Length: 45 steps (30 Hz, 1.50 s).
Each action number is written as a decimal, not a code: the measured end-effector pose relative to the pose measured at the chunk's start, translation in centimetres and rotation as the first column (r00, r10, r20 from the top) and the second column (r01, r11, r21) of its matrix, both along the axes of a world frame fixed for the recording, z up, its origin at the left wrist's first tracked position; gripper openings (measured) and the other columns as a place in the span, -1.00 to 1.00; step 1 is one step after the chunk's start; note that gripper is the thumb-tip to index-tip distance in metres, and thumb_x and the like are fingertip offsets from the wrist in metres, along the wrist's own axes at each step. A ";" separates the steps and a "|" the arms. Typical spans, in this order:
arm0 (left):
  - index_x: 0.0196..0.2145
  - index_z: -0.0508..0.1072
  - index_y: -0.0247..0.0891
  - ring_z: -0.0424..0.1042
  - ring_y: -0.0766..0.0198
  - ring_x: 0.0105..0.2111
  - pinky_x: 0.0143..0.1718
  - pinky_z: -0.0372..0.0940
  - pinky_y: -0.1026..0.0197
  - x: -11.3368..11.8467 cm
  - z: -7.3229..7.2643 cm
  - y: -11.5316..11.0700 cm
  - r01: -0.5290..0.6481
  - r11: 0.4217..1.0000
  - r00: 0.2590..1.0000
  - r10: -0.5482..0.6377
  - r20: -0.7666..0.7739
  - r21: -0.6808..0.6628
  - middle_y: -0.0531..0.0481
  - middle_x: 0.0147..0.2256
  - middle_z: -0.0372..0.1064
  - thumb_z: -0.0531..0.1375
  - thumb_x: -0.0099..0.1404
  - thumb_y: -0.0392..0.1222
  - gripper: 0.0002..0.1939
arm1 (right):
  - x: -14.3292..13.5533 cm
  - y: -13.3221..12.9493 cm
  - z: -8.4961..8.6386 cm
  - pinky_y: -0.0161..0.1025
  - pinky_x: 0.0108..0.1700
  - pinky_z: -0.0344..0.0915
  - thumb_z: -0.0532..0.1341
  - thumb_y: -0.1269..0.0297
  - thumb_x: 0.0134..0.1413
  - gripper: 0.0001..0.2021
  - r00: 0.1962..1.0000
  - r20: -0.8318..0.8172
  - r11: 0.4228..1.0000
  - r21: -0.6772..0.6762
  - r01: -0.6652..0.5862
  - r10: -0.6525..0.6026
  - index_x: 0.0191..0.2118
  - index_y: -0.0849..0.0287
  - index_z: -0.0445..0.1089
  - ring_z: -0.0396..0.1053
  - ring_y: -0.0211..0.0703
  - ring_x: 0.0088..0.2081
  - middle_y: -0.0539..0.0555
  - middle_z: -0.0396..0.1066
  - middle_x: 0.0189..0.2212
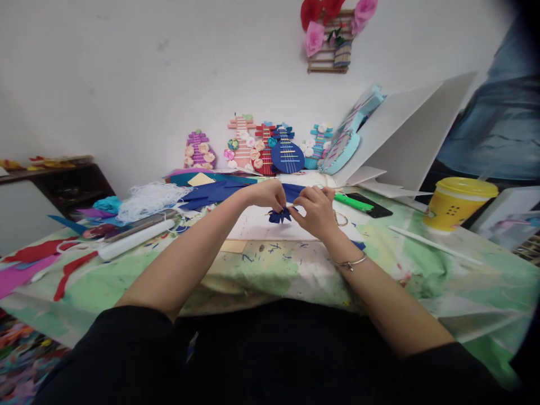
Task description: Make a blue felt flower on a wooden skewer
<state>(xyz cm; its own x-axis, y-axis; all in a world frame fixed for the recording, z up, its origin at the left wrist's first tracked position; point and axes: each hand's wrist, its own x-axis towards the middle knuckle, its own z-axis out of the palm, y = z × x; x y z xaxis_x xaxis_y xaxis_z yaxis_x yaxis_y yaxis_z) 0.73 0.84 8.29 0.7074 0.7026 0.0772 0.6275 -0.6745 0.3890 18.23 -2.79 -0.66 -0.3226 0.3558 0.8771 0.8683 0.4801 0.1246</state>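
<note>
Above a white sheet [253, 226] on the table, a small dark blue ruffled flower [279, 216], of paper or thin foam, is held in front of me. My left hand [269, 194] comes in from above, thumb and fingers pinched on its top. From the other side, my right hand [315, 210], with a bracelet at the wrist, pinches its edge. The fingertips partly cover the flower. Behind the hands lie dark blue sheets and strips [215, 194]. A bright green box cutter [353, 202] sits to the right of my right hand.
Several small lute-shaped crafts, one dark blue [287, 156], lean on the wall. White yarn [152, 199] and a white rod [135, 239] lie at left. A yellow cup [455, 205], a dark phone-like slab [379, 207] and large white boards [396, 126] are at right. Blue scraps dot the cloth.
</note>
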 end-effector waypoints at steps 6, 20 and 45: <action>-0.53 0.61 -0.31 0.34 0.31 -0.51 -0.45 0.12 0.27 -0.2 -0.3 0.0 -0.001 1.000 0.998 0.000 0.062 0.010 0.01 -0.56 0.47 0.26 -0.13 -0.40 -0.85 | 0.0 -0.2 0.1 -0.06 -0.12 -0.09 0.19 0.24 0.14 -0.84 1.000 -0.018 0.999 -0.041 -0.003 0.002 -0.40 0.17 0.44 0.24 -0.08 -0.24 0.08 0.40 -0.36; -0.48 0.60 -0.36 0.33 0.35 -0.53 -0.45 0.14 0.27 -1.6 -2.1 1.2 -0.185 0.977 0.912 0.209 0.353 -0.102 -0.01 -0.57 0.45 0.31 -0.11 -0.35 -0.85 | 0.3 -0.1 0.7 -0.03 -0.02 0.15 0.10 0.32 0.20 -0.86 0.933 -0.341 0.992 0.077 -0.098 0.118 -0.24 0.13 0.40 0.29 0.03 -0.06 0.21 0.38 -0.17; -0.43 0.56 -0.40 0.44 0.32 -0.43 -0.24 0.25 0.20 -1.7 -8.3 1.8 0.359 0.740 0.439 0.403 0.803 -0.568 -0.07 -0.47 0.49 0.52 -0.26 -0.25 -0.62 | 0.2 0.5 0.7 -0.13 -0.15 0.37 0.49 0.24 -0.32 -0.63 0.254 -0.966 0.167 -0.258 -0.952 -0.048 -0.30 0.13 0.42 0.47 -0.16 -0.31 0.03 0.51 -0.38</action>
